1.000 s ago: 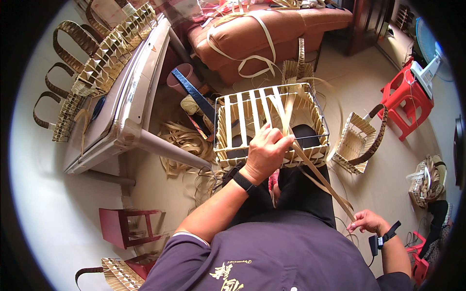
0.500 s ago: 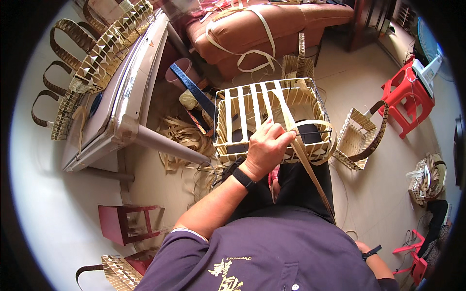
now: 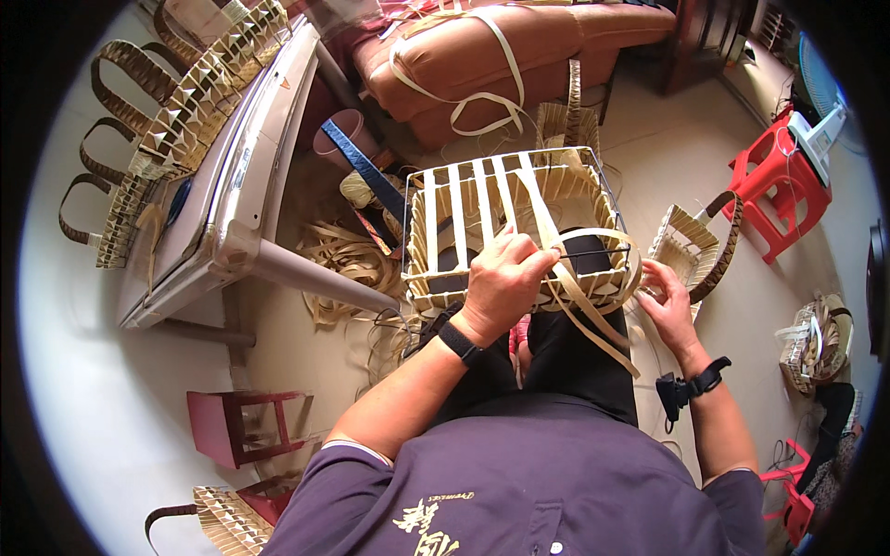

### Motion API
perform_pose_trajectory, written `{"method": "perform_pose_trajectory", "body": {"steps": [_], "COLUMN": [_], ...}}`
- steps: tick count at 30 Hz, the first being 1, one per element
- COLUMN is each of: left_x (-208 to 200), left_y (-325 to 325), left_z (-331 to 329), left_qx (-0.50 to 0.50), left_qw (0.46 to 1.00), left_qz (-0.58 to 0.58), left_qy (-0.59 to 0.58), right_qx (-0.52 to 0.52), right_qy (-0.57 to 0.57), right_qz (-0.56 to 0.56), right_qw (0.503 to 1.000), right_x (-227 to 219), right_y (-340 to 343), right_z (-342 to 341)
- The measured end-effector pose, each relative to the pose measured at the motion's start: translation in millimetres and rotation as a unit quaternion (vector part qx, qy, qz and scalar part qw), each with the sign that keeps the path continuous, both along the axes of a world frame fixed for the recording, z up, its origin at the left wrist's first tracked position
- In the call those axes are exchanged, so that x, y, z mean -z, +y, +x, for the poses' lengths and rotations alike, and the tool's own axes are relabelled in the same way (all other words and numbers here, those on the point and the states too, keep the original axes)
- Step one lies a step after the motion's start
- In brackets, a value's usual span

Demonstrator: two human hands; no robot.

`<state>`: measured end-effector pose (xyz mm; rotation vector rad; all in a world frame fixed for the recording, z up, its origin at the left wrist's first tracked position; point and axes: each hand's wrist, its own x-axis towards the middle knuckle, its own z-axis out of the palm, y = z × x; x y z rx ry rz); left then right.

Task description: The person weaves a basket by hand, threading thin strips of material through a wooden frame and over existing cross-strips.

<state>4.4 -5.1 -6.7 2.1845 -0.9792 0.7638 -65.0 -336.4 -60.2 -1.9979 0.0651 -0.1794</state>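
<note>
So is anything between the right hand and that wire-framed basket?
Yes: a loop of pale strip bulges out at the basket's right side, beside the right hand. I can't tell whether they touch.

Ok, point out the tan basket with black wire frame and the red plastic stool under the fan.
Tan basket with black wire frame [image 3: 417,239], head view: left wall.
Red plastic stool [image 3: 801,183], head view: side.

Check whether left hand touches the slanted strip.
Touching: head view shows the left hand with its thumb and forefinger closed on the slanted strip at the front rim of the basket.
</note>
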Motion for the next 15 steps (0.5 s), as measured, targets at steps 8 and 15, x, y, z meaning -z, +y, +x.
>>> {"method": "perform_pose_trajectory", "body": {"steps": [8, 15], "left_x": [-7, -5], "left_y": [-5, -9], "left_z": [-2, -2], "left_qx": [0.007, 0.015], "left_qw": [1.000, 0.999], "left_qz": [-0.012, -0.029], "left_qy": [-0.001, 0.005], "right_qx": [-0.047, -0.147], "right_qy": [-0.040, 0.086], "right_qz": [0.245, 0.248], "right_qw": [0.968, 0.954], "right_x": [-49, -58], "right_y": [15, 7], "right_z": [-13, -50]}}
